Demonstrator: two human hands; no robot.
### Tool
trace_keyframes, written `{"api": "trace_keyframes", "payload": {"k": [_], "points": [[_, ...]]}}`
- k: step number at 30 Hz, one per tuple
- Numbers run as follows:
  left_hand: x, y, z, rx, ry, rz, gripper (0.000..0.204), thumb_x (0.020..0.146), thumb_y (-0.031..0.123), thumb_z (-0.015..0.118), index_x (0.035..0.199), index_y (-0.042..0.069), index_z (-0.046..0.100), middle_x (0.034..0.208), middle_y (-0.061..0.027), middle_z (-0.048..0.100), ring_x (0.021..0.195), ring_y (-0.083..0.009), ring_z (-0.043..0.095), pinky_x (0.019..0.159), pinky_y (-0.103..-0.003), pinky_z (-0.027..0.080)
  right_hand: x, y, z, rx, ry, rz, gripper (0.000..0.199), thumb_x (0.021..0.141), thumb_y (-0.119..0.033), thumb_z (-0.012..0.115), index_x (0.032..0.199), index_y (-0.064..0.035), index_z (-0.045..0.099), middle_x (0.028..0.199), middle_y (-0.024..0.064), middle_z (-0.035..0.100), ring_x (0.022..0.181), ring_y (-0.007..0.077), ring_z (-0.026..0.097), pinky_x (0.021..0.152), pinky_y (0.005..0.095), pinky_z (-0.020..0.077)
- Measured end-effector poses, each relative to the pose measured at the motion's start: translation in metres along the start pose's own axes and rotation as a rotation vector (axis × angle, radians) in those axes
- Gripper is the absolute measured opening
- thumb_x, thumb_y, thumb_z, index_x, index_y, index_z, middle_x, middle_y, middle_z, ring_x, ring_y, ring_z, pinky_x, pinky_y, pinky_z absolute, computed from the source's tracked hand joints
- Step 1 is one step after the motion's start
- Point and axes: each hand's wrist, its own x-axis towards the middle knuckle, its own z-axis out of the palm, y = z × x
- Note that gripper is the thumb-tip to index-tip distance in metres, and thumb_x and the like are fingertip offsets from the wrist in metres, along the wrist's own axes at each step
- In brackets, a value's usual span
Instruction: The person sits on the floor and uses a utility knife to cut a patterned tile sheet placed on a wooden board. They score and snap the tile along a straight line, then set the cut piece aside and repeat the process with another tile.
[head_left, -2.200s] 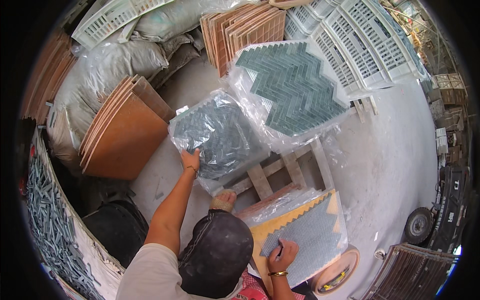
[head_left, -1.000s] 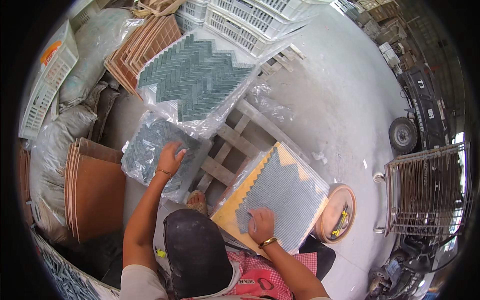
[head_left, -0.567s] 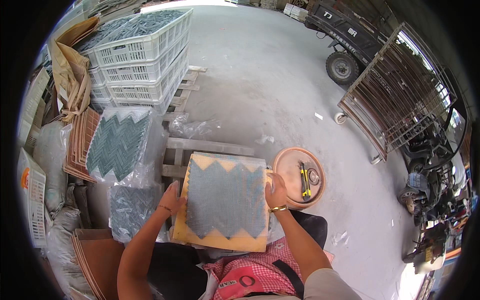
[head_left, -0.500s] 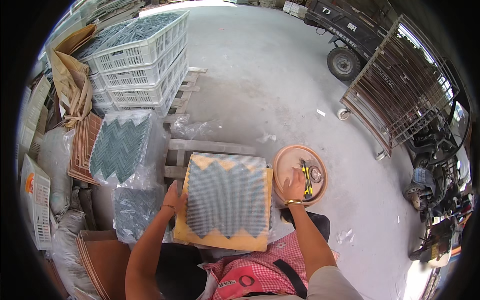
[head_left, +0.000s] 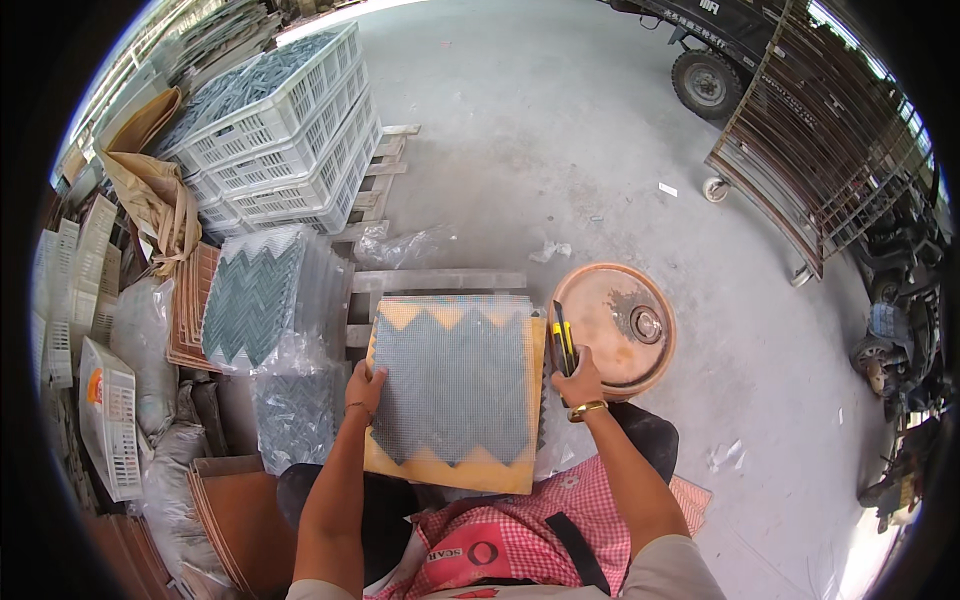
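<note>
In front of me lies a mesh-backed sheet of grey herringbone mosaic tile, zigzag at its ends, on a yellow board. My left hand is closed at the sheet's left edge, thumb on top; its fingertips are partly hidden. To the right, my right hand is closed around a yellow and black utility knife, whose tip points away from me. The knife is beside the sheet's right edge, over the left rim of a round orange-brown lidded drum.
White crates of tile pieces stand stacked on a wooden pallet at back left. Nearer are plastic-wrapped tile sheets, brown boards and sacks. A wheeled metal rack and a dark cart occupy the right.
My right hand has picked the utility knife up off the drum lid and brought it left towards the sheet. My left hand has closed at the sheet's left edge. The view has shifted.
</note>
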Motion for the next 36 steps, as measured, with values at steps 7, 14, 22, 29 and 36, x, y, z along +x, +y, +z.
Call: {"api": "trace_keyframes", "payload": {"k": [7, 14, 22, 29, 36], "points": [[-0.006, 0.012, 0.001, -0.024, 0.061, 0.036, 0.049, 0.079, 0.034, 0.059, 0.114, 0.001, 0.049, 0.080, -0.0137, 0.057, 0.071, -0.0264, 0.055, 0.067, -0.036, 0.043, -0.075, -0.001, 0.065, 0.017, -0.032, -0.281, 0.063, 0.060, -0.010, 0.064, 0.114, 0.0033, 0.036, 0.119, 0.0242, 0.040, 0.110, 0.0386, 0.040, 0.095, 0.0410, 0.0346], [-0.031, 0.021, 0.003, 0.001, -0.012, -0.034, 0.060, 0.083, 0.028, 0.051, 0.131, -0.001, 0.031, 0.128, -0.0226, 0.042, 0.112, -0.0366, 0.046, 0.094, -0.038, 0.036, -0.085, 0.004, 0.065, -0.048, 0.096, -0.289, 0.058, 0.059, -0.009, 0.064, 0.110, 0.0038, 0.040, 0.103, 0.0206, 0.046, 0.101, 0.0360, 0.044, 0.090, 0.0409, 0.0360], [-0.064, 0.027, 0.027, 0.361, 0.099, 0.001, 0.073, 0.080, 0.031, 0.057, 0.137, 0.003, 0.020, 0.144, -0.0135, 0.018, 0.133, -0.0308, 0.016, 0.103, -0.053, 0.017, -0.044, 0.022, 0.035, 0.033, 0.035, -0.098, 0.057, 0.059, -0.010, 0.066, 0.110, 0.0046, 0.043, 0.096, 0.0231, 0.054, 0.085, 0.0354, 0.057, 0.077, 0.0381, 0.0442], [-0.076, 0.040, 0.014, 0.321, 0.024, 0.050, 0.070, 0.077, 0.031, 0.062, 0.132, 0.001, 0.030, 0.142, -0.0150, 0.023, 0.130, -0.0365, 0.019, 0.101, -0.053, 0.020, -0.042, -0.011, 0.033, 0.080, 0.161, -0.386, 0.048, 0.066, -0.006, 0.066, 0.104, 0.0028, 0.040, 0.086, 0.0137, 0.056, 0.076, 0.0188, 0.059, 0.068, 0.0302, 0.0473], [-0.051, 0.027, -0.012, -0.011, 0.245, 0.217, 0.036, 0.075, 0.016, 0.063, 0.104, -0.004, 0.057, 0.112, -0.0203, 0.055, 0.104, -0.0346, 0.052, 0.090, -0.036, 0.040, -0.066, -0.035, 0.026, 0.496, -0.383, -0.049, 0.033, 0.082, -0.007, 0.056, 0.106, 0.0015, 0.036, 0.073, 0.0110, 0.057, 0.054, 0.0159, 0.057, 0.046, 0.0261, 0.0472]]}}
